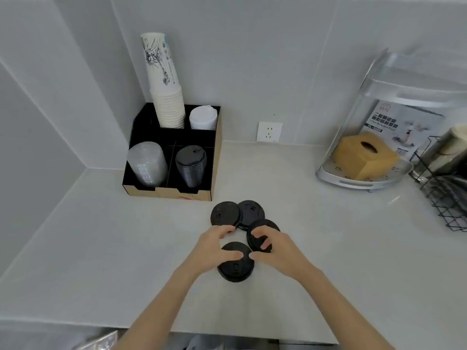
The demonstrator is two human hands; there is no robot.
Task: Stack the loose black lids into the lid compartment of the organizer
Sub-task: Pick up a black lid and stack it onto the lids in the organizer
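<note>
We see four round, matte black plastic lids (pixel 225 213) clustered loose on the smooth pale countertop (pixel 328 248), just in front of the black-lined cardboard organizer (pixel 214 157). Its front right compartment holds one ribbed stack of black lids (pixel 190 165). Our left hand (pixel 214 246) and right hand (pixel 275 251) pinch the nearest lid (pixel 233 270) between thumbs, fingers spread over two others.

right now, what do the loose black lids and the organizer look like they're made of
Loose black lids: probably thin moulded plastic, matte with a faint sheen; raised rims and small moulded marks on top show.

Organizer: looks like cardboard, since its front edge and right side are raw brown, while the dividers and inner walls are matte black.
</note>
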